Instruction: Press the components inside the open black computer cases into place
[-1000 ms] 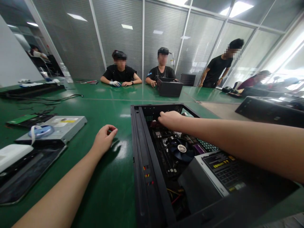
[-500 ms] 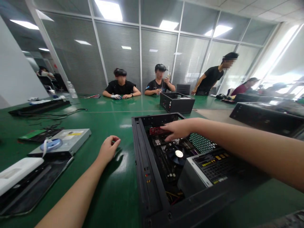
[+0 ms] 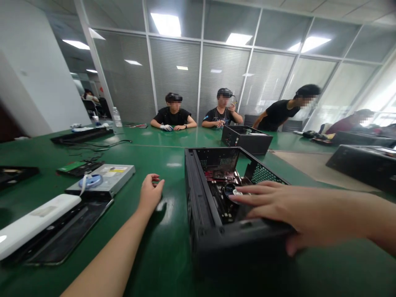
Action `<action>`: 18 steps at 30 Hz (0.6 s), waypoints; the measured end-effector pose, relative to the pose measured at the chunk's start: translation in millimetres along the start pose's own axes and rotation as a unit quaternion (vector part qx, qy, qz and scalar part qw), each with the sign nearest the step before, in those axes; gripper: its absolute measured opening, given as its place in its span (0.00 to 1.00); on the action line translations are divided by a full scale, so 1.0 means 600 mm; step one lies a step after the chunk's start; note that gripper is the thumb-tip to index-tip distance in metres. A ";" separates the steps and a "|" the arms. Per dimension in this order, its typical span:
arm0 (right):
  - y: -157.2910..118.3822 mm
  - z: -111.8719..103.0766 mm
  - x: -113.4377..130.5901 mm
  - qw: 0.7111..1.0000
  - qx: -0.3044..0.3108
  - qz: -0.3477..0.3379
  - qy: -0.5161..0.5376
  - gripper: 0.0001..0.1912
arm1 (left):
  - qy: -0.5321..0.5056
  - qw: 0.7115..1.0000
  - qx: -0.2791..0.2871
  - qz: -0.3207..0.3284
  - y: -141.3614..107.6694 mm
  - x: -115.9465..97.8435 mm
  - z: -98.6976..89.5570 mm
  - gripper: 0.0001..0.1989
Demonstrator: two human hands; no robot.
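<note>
A black computer case (image 3: pixel 199 198) lies open-topped on the green table in front of me. Inside it show a red circuit board (image 3: pixel 216 175) and a round cooling fan (image 3: pixel 230 190), partly covered by my fingers. My right hand (image 3: pixel 278 206) is over the case's near right edge, its fingers stretched out above the interior and its thumb lower, outside the near wall. Contact with the case cannot be made out. To the left of the case my left hand (image 3: pixel 151 192) rests at the table, loosely curled, thumb apart from the fingers, with nothing visible in it.
At left lie a silver optical drive (image 3: pixel 119 175) with a blue tape roll (image 3: pixel 90 181) on it, a white elongated device (image 3: pixel 40 222) and a black panel (image 3: pixel 71 235). Another computer case (image 3: pixel 253 142) stands across the table, near two seated people; a third person leans at right.
My right hand has moved from over the red board at the back to the case's near edge. My view has swung left, and my left hand stays beside the case.
</note>
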State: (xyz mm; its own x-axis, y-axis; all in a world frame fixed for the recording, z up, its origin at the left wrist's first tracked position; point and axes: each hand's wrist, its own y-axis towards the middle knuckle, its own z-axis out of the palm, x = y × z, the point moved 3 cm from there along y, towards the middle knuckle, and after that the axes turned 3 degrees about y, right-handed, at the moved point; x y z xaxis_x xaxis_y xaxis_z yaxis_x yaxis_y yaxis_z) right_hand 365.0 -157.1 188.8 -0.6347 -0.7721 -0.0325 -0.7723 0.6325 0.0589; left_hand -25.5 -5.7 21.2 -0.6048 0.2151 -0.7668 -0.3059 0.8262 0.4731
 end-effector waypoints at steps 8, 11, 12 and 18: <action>0.318 0.038 -0.199 0.955 -0.201 0.171 -0.135 0.25 | 0.021 0.998 -0.064 0.000 0.008 0.017 -0.014 0.15; 0.364 0.073 -0.198 0.936 -0.223 0.251 -0.107 0.18 | 0.035 0.999 -0.030 0.019 0.008 0.014 -0.009 0.15; 0.371 0.074 -0.184 0.940 -0.223 0.240 -0.092 0.17 | 0.040 0.999 -0.017 0.025 0.008 0.012 -0.007 0.14; 0.299 -0.015 0.020 0.960 -0.266 -0.084 0.020 0.11 | 0.056 0.998 0.008 0.012 0.008 0.007 -0.002 0.13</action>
State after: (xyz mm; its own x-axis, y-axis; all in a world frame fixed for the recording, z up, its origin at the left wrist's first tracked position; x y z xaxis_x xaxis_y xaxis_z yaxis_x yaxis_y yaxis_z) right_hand 219.3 -53.5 208.2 -0.4925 -0.8689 -0.0485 -0.7346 0.3852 0.5585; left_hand -30.4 -1.5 21.1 -0.6910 0.1762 -0.7010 -0.2792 0.8295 0.4837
